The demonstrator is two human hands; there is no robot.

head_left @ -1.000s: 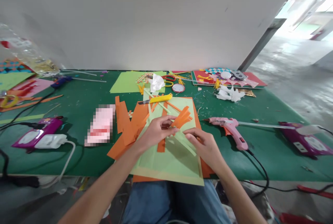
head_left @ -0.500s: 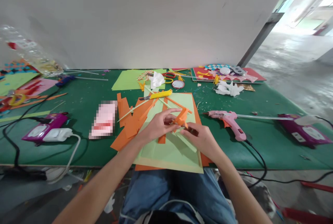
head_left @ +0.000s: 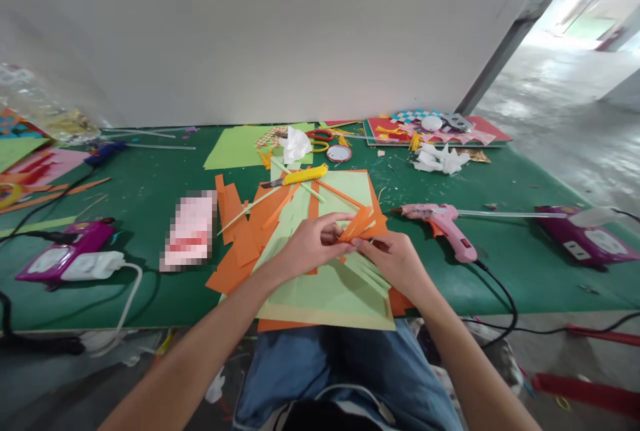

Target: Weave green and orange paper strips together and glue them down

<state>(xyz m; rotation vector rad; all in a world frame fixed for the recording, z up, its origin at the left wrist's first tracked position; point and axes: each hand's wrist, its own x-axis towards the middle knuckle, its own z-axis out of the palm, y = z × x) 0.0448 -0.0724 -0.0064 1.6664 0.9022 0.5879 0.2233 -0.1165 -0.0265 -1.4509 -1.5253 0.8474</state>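
Observation:
Between my two hands is a folded piece of orange paper (head_left: 361,224), its strips fanning up and to the right. My left hand (head_left: 320,239) pinches it from the left, fingers curled round its lower end. From the right, my right hand (head_left: 387,251) grips the same paper with thumb and fingertips. Under both hands lies a pale green sheet (head_left: 320,301), with orange sheets and strips around it. A yellow utility knife (head_left: 303,176), blade out, rests at the top of the pile, just beyond my left hand.
A pink glue gun (head_left: 440,224) with a glue stick lies to the right, its cord running off the table edge. Purple power strips stand at the left (head_left: 75,251) and right (head_left: 583,234). Scissors (head_left: 320,141), tape (head_left: 339,153) and crumpled tissue (head_left: 440,159) lie farther back.
The orange paper has turned in my fingers and now spreads wider toward the upper right. Both hands stay over the green sheet. The whole view has shifted slightly.

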